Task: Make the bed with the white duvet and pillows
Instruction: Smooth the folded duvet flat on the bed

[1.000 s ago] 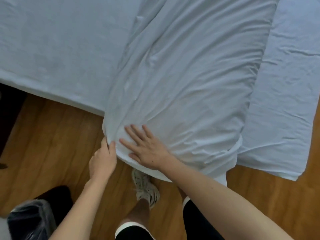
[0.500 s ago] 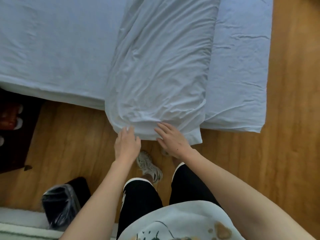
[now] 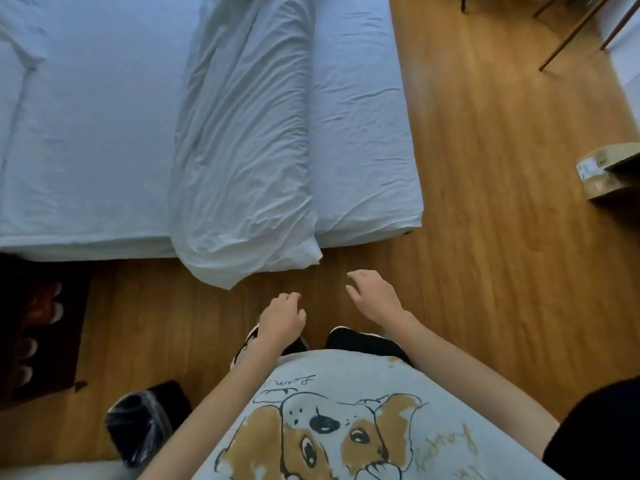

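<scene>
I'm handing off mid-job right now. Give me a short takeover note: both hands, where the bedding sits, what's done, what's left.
Left hand: free, fingers loosely curled, no grip on anything, over the floor.
Right hand: free, relaxed, also clear of the bedding.
Duvet: bunched into a long roll across the mattress, its near end hanging over the bed edge.
Done: sheet looks fitted on the mattress.
Left: unroll and spread the duvet flat. No pillow clearly in view; locate and place them.

duvet folded on bed | left hand, right hand both empty
</scene>
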{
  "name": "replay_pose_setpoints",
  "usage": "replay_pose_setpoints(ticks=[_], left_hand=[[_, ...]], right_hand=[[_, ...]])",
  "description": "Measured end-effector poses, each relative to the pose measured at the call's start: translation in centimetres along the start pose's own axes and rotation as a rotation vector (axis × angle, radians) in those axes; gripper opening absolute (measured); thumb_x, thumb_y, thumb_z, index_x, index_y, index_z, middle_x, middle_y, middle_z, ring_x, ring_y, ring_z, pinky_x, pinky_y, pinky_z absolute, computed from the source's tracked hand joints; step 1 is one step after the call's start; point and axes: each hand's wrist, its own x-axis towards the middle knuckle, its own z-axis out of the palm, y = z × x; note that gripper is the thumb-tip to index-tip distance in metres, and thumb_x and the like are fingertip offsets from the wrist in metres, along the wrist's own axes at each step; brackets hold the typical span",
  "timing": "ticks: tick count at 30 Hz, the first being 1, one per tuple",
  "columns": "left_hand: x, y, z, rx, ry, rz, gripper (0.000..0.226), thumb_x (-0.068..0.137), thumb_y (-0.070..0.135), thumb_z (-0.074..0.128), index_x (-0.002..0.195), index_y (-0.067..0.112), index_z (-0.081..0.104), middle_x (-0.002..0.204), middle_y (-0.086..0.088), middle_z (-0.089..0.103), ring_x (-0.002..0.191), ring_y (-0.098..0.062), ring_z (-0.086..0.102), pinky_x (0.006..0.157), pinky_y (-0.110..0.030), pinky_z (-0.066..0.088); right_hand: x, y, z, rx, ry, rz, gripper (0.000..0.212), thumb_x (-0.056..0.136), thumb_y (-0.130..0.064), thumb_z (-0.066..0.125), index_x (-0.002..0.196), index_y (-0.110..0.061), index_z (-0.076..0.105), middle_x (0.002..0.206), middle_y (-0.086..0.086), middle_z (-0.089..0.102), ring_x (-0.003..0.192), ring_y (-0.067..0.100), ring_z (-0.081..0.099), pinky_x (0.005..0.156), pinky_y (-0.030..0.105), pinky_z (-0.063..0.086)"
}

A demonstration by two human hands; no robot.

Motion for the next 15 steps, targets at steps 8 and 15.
replay_pose_setpoints(ticks=[8,15], left_hand=[[1.2,16.4,5.7,0.136,-0.102,0.105,0.041,0.100,0.029,0.044,0.139,0.018,0.044,0.134,-0.006,0.055,0.115,-0.023,0.056,0.091,-0.032,0.049],[3.4,28.1,8.1,0.329,-0.225,0.224,0.032,0.098,0.030,0.045,0.127,0.019,0.052,0.119,-0.003,0.063,0.100,-0.019,0.060,0.079,-0.028,0.052]], right_hand=[[-9.3,17.0,-6.7,0.092,-0.055,0.276,0.042,0.100,-0.033,0.044,0.140,-0.020,0.046,0.135,0.004,0.056,0.119,0.023,0.055,0.095,0.037,0.046],[-13.8,28.6,-11.1,0.237,-0.155,0.512,0.045,0.099,-0.034,0.042,0.142,-0.020,0.043,0.141,0.005,0.051,0.122,0.026,0.053,0.097,0.039,0.046]])
